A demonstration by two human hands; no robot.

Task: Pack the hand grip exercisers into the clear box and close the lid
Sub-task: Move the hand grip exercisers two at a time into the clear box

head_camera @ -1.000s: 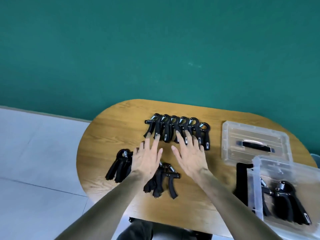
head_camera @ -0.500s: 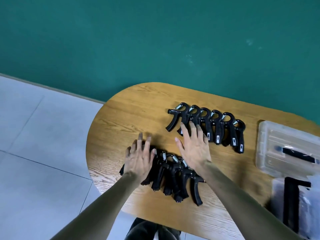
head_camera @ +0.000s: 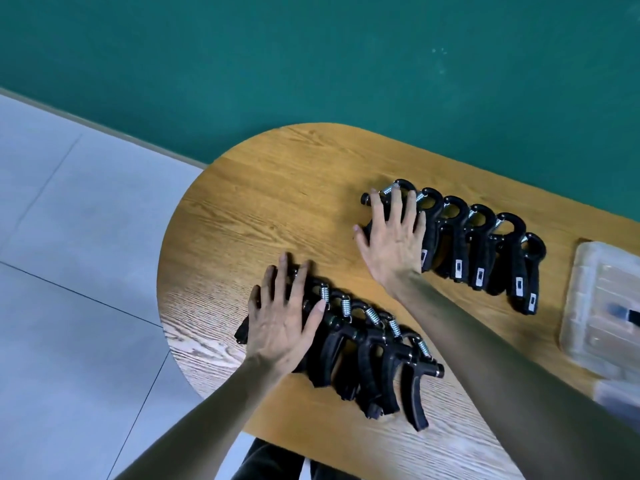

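Black spring-loaded hand grip exercisers lie in two rows on the rounded wooden surface [head_camera: 263, 188]: far row [head_camera: 485, 251], near-edge row [head_camera: 374, 355]. Right hand [head_camera: 394, 244] and left hand [head_camera: 284, 320] rest flat, fingers released. Gathering step; next requires grasping and transfer toward the clear lid [head_camera: 602, 299].

Wooden worktop [head_camera: 277, 188] with a rounded left end sits under me, its far edge against a teal wall [head_camera: 311, 57]. Past the rounded end, pale grey floor tiles [head_camera: 69, 237]. My dark trousers [head_camera: 266, 462] show below the near edge.
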